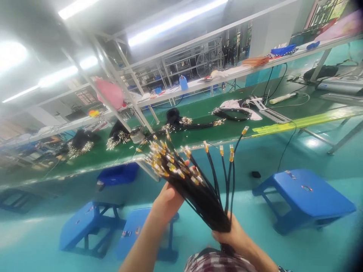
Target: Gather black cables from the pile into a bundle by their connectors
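A thick bundle of black cables (198, 198) slants across the lower middle in front of me. Its many ends carry small silvery connectors with yellowish wrapping; several ends splay apart on the right side. My left hand (169, 198) supports the bundle from beneath, near the connector ends, with fingertips showing between the cables. Lower down, my right hand (233, 235) is wrapped round the gathered cables close to my checked shirt (218, 260). Much of the left fingers is hidden behind the bundle.
Ahead runs a long green workbench (195, 138) with more cable bundles (82, 145) lying on it and a shelf (195, 81) above. Blue stools (309, 192) stand right and left on the floor. A blue bin (117, 174) sits under the bench.
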A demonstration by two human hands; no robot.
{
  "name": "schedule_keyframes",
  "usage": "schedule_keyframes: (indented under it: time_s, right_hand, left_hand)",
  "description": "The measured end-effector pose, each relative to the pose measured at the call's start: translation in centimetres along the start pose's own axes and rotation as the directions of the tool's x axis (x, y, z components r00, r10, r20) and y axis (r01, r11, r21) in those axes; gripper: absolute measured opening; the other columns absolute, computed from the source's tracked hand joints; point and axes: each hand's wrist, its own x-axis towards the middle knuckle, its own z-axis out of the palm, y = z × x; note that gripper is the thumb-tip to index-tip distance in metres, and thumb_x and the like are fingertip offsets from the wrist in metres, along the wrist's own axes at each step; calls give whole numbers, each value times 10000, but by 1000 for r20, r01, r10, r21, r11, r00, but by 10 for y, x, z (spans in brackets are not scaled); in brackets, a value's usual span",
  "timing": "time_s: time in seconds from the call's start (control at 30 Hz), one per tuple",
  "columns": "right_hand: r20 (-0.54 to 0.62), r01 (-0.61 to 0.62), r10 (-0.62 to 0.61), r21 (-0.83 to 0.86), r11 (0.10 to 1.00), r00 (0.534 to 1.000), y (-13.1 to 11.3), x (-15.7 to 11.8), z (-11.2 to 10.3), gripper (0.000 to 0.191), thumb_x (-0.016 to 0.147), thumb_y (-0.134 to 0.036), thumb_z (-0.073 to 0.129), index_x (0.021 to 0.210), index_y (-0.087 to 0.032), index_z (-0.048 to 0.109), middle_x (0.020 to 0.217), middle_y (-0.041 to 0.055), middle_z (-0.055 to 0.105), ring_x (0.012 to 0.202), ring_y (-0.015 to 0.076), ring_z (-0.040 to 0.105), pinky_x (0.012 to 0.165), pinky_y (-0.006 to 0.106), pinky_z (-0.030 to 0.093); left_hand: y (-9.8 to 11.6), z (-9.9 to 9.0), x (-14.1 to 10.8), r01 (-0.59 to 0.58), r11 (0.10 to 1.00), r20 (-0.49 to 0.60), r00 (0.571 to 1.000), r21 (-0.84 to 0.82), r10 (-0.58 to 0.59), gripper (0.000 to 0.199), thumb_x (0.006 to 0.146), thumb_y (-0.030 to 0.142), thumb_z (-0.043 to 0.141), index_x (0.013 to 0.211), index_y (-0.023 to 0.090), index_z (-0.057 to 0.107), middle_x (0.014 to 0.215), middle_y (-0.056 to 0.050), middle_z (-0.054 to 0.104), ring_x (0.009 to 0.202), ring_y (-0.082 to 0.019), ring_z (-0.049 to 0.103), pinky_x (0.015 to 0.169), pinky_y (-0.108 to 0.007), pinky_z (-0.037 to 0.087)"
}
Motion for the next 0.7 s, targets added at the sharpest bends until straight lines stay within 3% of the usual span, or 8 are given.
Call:
schedule_keyframes:
  time_s: [0.13,0.23,0.33,0.43,0.5,0.53,0.6,0.7]
  right_hand:
    - [83,6,-5,-10,1000,997,-16,4,2,298,542,-164,645,593,-199,354,537,-96,270,514,46,219,477,212,209]
    - [191,-33,35,-14,999,981,-24,9,6,271,506,-129,647,611,-190,404,530,-93,351,511,50,285,468,204,217]
    - [193,-84,91,-45,995,977,-26,15,9,339,487,-88,668,742,-193,471,553,-100,426,513,70,365,463,200,267]
    - [171,-32,44,-70,997,984,-24,15,3,397,522,-117,732,863,-173,535,665,-81,480,589,86,434,532,209,363]
    - [238,64,-40,-93,994,970,-22,8,-14,562,552,-202,795,1070,-160,583,925,-11,597,842,157,561,759,268,467]
    - [274,102,-65,-122,987,960,-18,4,-27,717,555,-250,822,1215,-170,553,1125,34,599,1040,209,557,919,319,448]
    - [311,106,-26,-242,964,950,-6,-5,-57,1029,539,-333,859,1444,-204,385,1463,102,417,1349,287,376,1133,406,282]
    - [181,-32,137,-488,872,974,26,-8,-94,1218,532,-442,854,1540,-179,224,1595,172,194,1458,331,214,1190,460,168]
  left_hand:
    - [-27,-13,8,60,985,113,990,160,-79,914,398,536,908,1220,230,650,1327,-138,617,1325,-407,451,1091,-520,330]
    - [-38,2,19,120,976,254,953,183,-165,997,453,444,924,1352,260,535,1319,-143,623,1280,-364,509,1024,-482,400]
    - [-43,27,25,189,976,287,934,107,-213,670,628,345,846,1233,201,599,864,-83,737,826,-255,692,761,-384,500]
    - [-46,45,23,196,980,149,968,42,-200,234,677,237,779,844,160,634,547,26,579,509,-131,568,585,-283,429]
    - [-44,51,22,179,982,69,981,53,-183,181,678,201,744,728,160,576,529,32,539,494,-120,535,557,-272,393]
    - [-42,52,22,168,984,42,984,65,-171,170,678,195,727,714,162,563,531,31,532,498,-124,531,558,-276,387]
    - [-32,52,25,129,987,9,991,91,-131,141,680,183,695,710,168,559,529,34,516,499,-128,521,565,-285,381]
    - [-14,56,31,63,991,-2,998,119,-64,106,679,162,659,709,176,558,519,35,501,499,-126,508,573,-287,366]
